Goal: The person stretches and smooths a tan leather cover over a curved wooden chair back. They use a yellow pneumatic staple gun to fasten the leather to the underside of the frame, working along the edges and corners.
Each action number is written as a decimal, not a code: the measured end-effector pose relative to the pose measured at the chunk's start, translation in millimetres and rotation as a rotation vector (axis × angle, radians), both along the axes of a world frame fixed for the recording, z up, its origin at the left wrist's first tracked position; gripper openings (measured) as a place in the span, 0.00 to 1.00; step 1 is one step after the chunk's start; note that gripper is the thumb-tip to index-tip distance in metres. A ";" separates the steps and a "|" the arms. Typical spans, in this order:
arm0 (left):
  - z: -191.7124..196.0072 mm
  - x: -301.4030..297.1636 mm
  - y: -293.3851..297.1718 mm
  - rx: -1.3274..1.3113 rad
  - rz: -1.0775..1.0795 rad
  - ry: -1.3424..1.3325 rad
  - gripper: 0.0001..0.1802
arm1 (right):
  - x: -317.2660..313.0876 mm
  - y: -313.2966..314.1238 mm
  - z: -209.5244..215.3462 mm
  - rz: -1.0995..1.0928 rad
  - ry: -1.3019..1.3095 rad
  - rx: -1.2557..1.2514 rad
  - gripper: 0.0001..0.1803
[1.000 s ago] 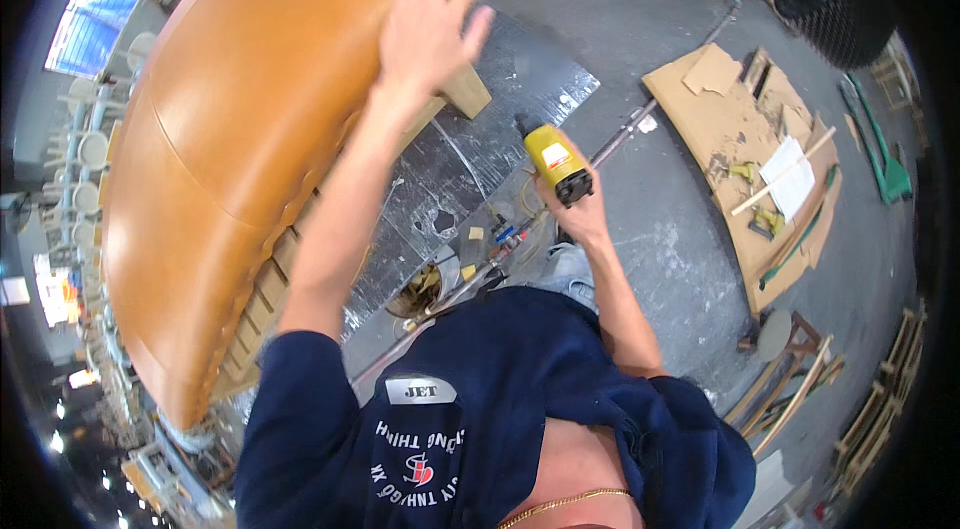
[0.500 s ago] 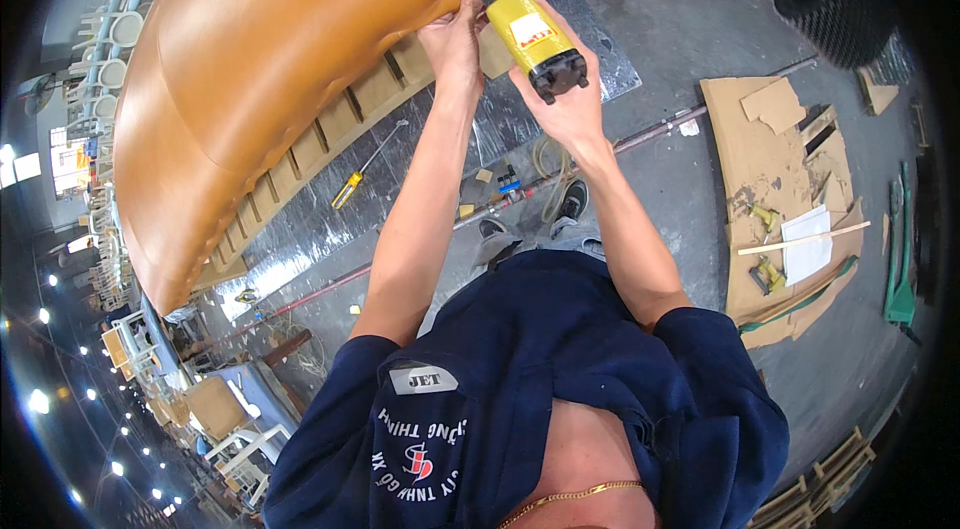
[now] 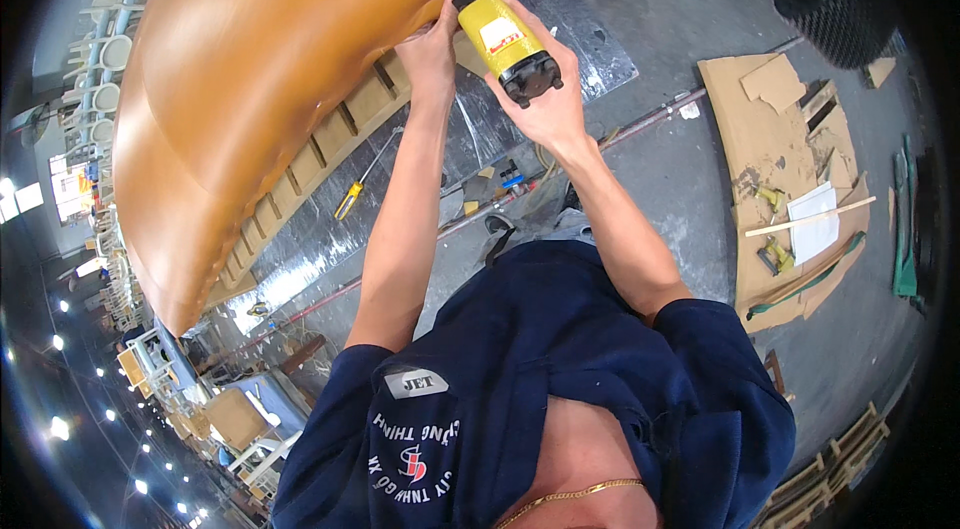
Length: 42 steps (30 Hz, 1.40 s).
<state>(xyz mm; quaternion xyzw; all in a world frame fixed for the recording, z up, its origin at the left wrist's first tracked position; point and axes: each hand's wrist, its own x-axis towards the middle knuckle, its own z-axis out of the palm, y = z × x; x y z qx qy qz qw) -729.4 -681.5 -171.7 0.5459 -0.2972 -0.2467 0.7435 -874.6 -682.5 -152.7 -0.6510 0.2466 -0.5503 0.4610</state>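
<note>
A large rounded upholstered piece in tan-brown leather [image 3: 240, 79] fills the upper left, with a slatted wooden frame [image 3: 320, 144] showing along its lower edge. My left hand [image 3: 430, 59] is closed on the edge of the leather cover, its fingers partly hidden beneath. In my right hand [image 3: 550, 99] is a yellow and black staple gun [image 3: 497, 37], gripped around its body. Its black nose touches or nearly touches the leather's gathered corner; the exact contact is hidden. A yellow-handled screwdriver [image 3: 349, 200] lies below the frame on the shiny dark surface [image 3: 590, 54].
To the right, flattened cardboard [image 3: 735, 129] on the floor carries a white sheet [image 3: 814, 224], a thin wooden stick [image 3: 815, 215] and more yellow tools [image 3: 775, 255]. A pipe or hose [image 3: 650, 119] crosses the floor. White chairs [image 3: 105, 99] line the far left.
Both hands and the staple gun have shifted left and slightly up, bringing the gun's nose closer against the leather corner. The view has tilted slightly.
</note>
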 end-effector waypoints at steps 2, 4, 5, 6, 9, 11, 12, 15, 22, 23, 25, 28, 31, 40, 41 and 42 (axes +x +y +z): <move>-4.2 2.4 0.5 -0.017 -0.009 -0.007 0.15 | -0.3 1.9 1.5 -0.004 -0.010 -0.012 0.37; -1.5 -1.2 1.6 -0.020 -0.004 0.004 0.15 | 0.0 -1.3 1.2 -0.012 0.021 -0.020 0.37; 0.5 -2.2 0.6 -0.021 -0.002 0.011 0.15 | 0.5 -3.3 1.0 -0.015 0.037 -0.024 0.38; 4.1 -2.5 1.7 0.036 -0.005 -0.010 0.16 | -1.0 -2.1 0.2 0.017 0.046 0.020 0.38; 10.9 2.9 4.3 0.146 -0.031 -0.022 0.17 | -3.1 -2.8 6.1 0.099 0.062 0.159 0.37; 6.4 7.2 3.3 0.132 -0.064 0.034 0.18 | -2.3 1.0 0.3 0.070 0.061 0.133 0.37; 3.3 8.3 5.1 0.159 -0.051 0.050 0.19 | -0.1 1.9 -0.1 0.050 0.041 0.102 0.36; -4.2 15.0 0.9 0.028 -0.092 0.022 0.19 | 5.2 4.1 -0.8 0.018 0.007 0.044 0.34; -11.7 18.3 2.4 0.072 -0.119 -0.003 0.19 | 6.1 3.8 -8.1 0.046 -0.012 0.034 0.37; -15.1 20.7 3.2 0.067 -0.133 -0.024 0.19 | 7.4 4.1 -9.7 0.041 -0.026 0.015 0.37; -14.9 19.9 5.5 0.067 -0.132 -0.013 0.19 | 10.7 8.1 -10.2 0.009 -0.038 -0.027 0.38; -8.6 20.5 5.7 0.051 -0.134 0.078 0.20 | 8.9 7.5 -5.2 0.044 -0.018 0.093 0.37; 9.2 14.9 40.8 -0.047 -0.222 0.257 0.20 | 2.0 16.1 -1.9 -0.010 -0.004 0.053 0.35; -1.8 20.5 43.0 -0.114 -0.075 -0.004 0.12 | 16.6 29.8 -2.7 0.054 0.025 0.059 0.36; -1.5 19.7 43.2 -0.115 -0.073 -0.006 0.11 | 18.1 30.8 -4.0 0.038 0.015 0.048 0.36; -1.4 19.9 43.1 -0.106 -0.063 -0.013 0.11 | 19.6 31.0 -3.9 0.036 0.012 0.044 0.36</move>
